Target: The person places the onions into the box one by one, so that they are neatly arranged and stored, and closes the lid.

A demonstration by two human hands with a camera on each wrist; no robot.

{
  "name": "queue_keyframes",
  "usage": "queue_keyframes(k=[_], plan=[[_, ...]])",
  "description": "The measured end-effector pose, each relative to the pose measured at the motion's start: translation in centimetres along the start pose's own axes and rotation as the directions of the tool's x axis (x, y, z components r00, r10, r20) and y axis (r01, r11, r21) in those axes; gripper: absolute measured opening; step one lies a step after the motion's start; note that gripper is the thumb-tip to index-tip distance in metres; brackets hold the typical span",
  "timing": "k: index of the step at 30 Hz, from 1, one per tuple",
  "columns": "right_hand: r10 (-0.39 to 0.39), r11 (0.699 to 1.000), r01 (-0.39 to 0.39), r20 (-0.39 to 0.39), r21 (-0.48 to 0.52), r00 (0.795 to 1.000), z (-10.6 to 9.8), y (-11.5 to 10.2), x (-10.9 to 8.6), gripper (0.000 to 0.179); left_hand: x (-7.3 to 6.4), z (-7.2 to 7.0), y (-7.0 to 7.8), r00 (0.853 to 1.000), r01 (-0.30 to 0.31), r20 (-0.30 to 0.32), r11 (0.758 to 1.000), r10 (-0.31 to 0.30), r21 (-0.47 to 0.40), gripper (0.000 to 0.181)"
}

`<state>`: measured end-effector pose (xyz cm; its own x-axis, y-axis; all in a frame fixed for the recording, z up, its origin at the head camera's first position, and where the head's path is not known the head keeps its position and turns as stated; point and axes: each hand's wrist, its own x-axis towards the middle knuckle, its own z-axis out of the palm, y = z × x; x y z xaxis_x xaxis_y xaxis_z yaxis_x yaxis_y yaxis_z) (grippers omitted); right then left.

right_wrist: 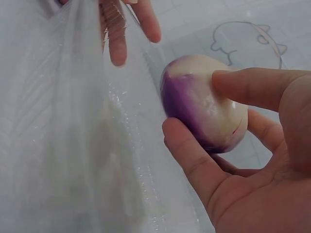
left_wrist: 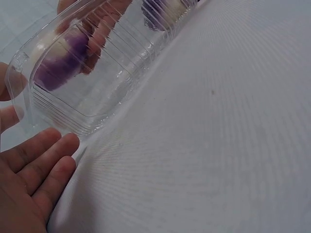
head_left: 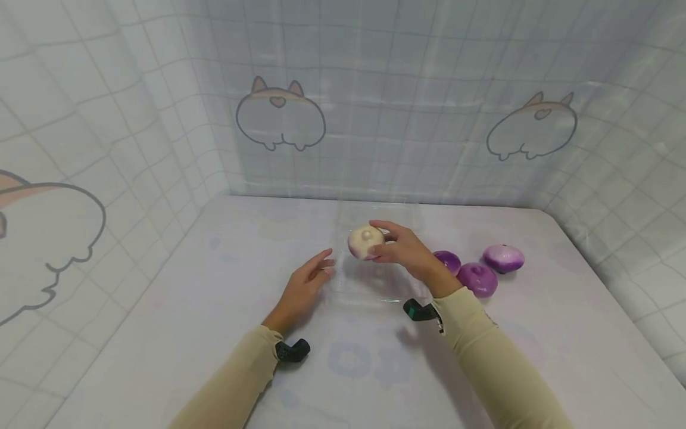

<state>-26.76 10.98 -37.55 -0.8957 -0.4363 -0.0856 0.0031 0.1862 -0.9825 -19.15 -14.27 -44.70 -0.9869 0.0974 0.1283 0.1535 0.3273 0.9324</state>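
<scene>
My right hand (head_left: pixel 404 253) holds a white and purple onion (head_left: pixel 364 242) between thumb and fingers, above a clear plastic container (head_left: pixel 351 289). In the right wrist view the onion (right_wrist: pixel 201 102) shows a glossy white side with a purple patch. Through the container's ribbed wall (left_wrist: pixel 116 58), the left wrist view shows the same onion (left_wrist: pixel 65 65). At the container's left end is my left hand (head_left: pixel 302 289), its fingers extended and holding nothing. Whether those fingertips touch the plastic, I cannot tell.
Right of the container lie three more onions: a dark purple one (head_left: pixel 448 261) partly behind my right wrist, a purple one (head_left: pixel 479 280) and a purple-white one (head_left: pixel 504 258). A tiled-pattern sheet (head_left: pixel 375 137) hangs behind and beside the white table (head_left: pixel 187 333).
</scene>
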Motion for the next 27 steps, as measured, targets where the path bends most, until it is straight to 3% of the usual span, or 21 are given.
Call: queue_keyframes(k=[10,12,27], plan=[[0.048,0.999,-0.048,0.023,0.007,0.999,0.5,0.0,0.7,0.071,-0.2,0.0,0.7,1.000,0.004,0.002,1.000,-0.004,0.001,0.048],[0.057,0.998,-0.057,0.029,-0.001,0.998,0.6,0.0,0.8,0.069,-0.1,0.0,0.3,1.000,0.005,0.004,1.000,-0.005,0.003,0.049],[0.077,0.997,-0.076,0.036,-0.017,0.996,1.5,0.2,1.7,0.046,-0.1,0.0,0.5,1.000,0.017,0.009,1.000,-0.017,-0.004,0.048]])
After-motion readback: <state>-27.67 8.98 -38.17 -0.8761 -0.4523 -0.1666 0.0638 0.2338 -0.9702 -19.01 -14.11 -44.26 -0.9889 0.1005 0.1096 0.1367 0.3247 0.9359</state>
